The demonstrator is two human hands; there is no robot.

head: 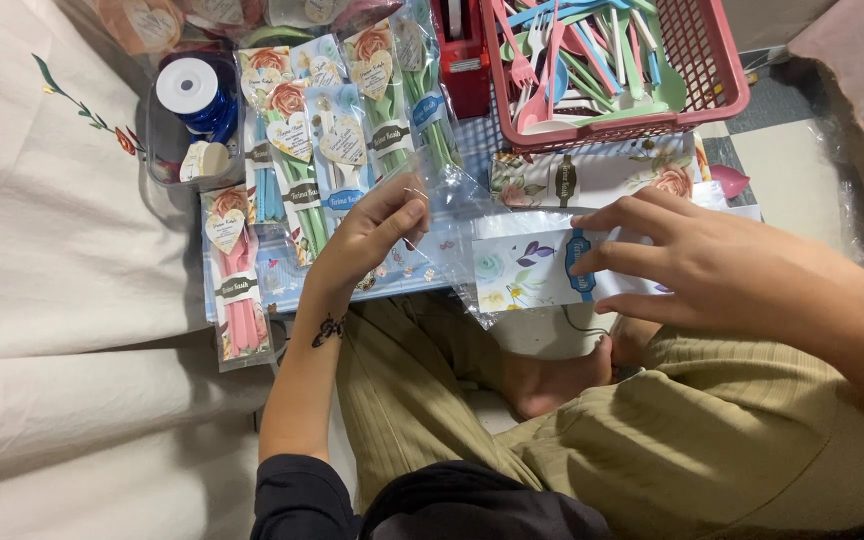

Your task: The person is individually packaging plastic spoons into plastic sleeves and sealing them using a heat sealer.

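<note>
Floor workspace crowded. We note left hand (372, 235) pinching clear sleeve (442, 215) mouth; right hand (712, 265), fingers spread, pressing floral card (527, 270) halfway in. Risk we judge: card corner snagging, tearing sleeve.

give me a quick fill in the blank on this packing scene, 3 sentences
1. The basket holding the loose plastic cutlery is ____ in colour.
2. The left hand pinches the open edge of a clear ____ bag.
3. The right hand presses on a ____ card printed with flowers.

Missing words: red; plastic; white
</note>
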